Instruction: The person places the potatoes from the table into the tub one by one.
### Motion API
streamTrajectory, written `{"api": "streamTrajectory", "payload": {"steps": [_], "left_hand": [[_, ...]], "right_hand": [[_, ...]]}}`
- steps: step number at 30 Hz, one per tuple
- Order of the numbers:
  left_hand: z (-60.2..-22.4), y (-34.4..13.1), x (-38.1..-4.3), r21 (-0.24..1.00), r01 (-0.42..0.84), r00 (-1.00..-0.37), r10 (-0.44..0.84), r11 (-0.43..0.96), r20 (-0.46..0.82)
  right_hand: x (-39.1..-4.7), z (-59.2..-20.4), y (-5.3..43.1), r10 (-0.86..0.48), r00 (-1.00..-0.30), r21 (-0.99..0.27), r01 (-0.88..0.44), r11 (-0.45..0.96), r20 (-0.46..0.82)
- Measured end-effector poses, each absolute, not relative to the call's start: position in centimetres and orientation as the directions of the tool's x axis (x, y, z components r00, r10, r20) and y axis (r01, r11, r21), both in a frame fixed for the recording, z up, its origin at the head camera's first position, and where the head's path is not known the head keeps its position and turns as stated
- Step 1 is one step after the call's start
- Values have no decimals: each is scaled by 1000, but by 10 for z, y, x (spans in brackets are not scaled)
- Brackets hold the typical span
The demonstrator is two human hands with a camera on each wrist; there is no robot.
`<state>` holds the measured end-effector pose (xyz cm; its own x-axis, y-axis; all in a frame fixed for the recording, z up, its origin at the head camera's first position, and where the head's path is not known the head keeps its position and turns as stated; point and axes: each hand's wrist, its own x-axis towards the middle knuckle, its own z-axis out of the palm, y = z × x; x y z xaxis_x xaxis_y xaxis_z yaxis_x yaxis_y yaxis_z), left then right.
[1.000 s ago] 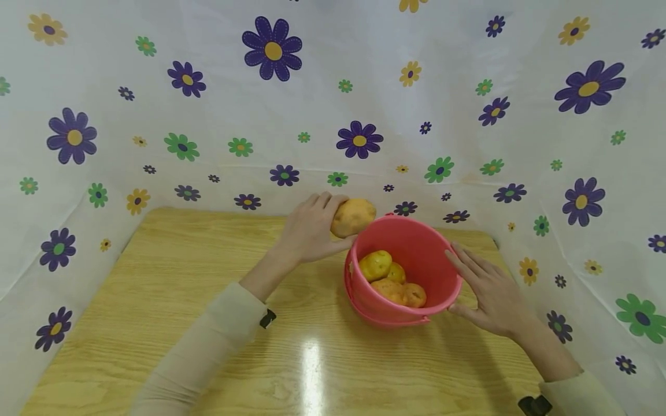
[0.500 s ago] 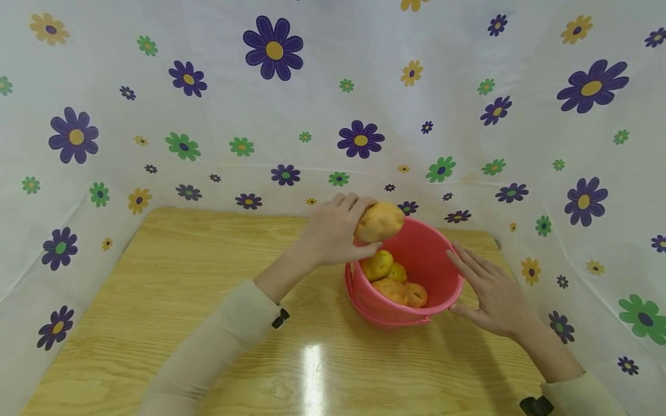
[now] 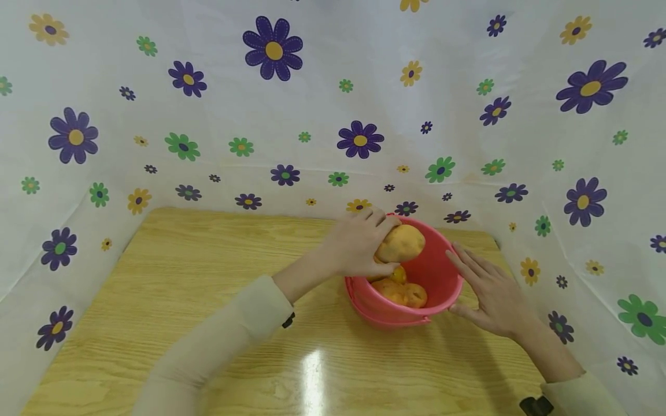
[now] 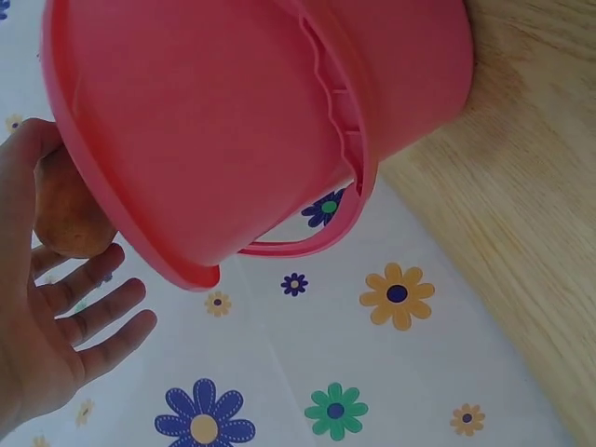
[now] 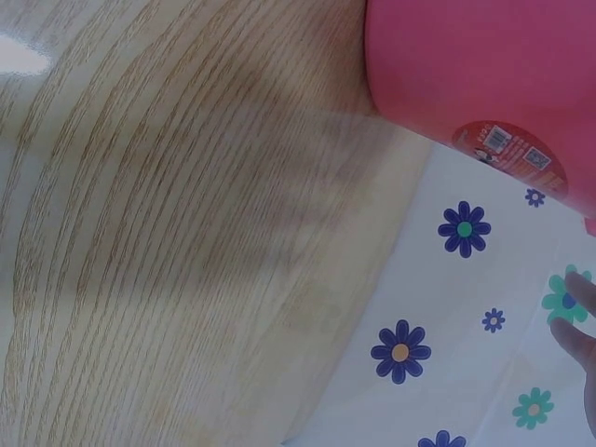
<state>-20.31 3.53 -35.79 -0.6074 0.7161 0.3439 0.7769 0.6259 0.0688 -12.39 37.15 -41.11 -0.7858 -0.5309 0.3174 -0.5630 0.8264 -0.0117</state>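
My left hand (image 3: pixel 361 242) grips a large tan potato (image 3: pixel 402 244) between thumb and fingers, inside the mouth of a pink bucket (image 3: pixel 438 263). In the left wrist view, this potato (image 4: pixel 73 212) shows beyond the bucket's rim, against the palm side of the hand. Several potatoes (image 3: pixel 390 290) lie in the bottom of the bucket, a yellower one partly hidden behind my left thumb. My right hand (image 3: pixel 491 294) rests on the bucket's right rim with fingers extended and thumb apart. Only its fingertips (image 5: pixel 577 345) show at the edge of the right wrist view.
The bucket stands on a wooden table (image 3: pixel 208 260), right of its middle. Its pink handle (image 4: pixel 317 244) hangs down along the outside. White cloth (image 3: pixel 312 104) printed with flowers rises behind the table and along both sides. A label (image 5: pixel 510 154) is stuck on the bucket's wall.
My left hand has carried the potato rightward from beside the bucket, over the rim and down into its mouth. My right hand and the bucket have stayed put.
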Motion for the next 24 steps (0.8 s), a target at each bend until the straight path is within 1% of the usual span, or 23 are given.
{"api": "streamTrajectory", "payload": {"steps": [2,8,14,24], "left_hand": [[-358,39,-203,61,785,-601,736,616,312],[-357,51,-203,-20,799,-583,783,600,216],[-359,62,-205,-32,807,-581,803,589,133],[-366,75,-211,-50,831,-554,832,553,-6]], "right_hand": [[-124,-411,372,-531,-785,-11,-564,826,319],[-124,-411,371,-530,-786,-15,-563,826,317],[-123,-410,371,-519,-799,-18,-550,835,304],[-123,-409,370,-517,-802,-14,-545,838,298]]}}
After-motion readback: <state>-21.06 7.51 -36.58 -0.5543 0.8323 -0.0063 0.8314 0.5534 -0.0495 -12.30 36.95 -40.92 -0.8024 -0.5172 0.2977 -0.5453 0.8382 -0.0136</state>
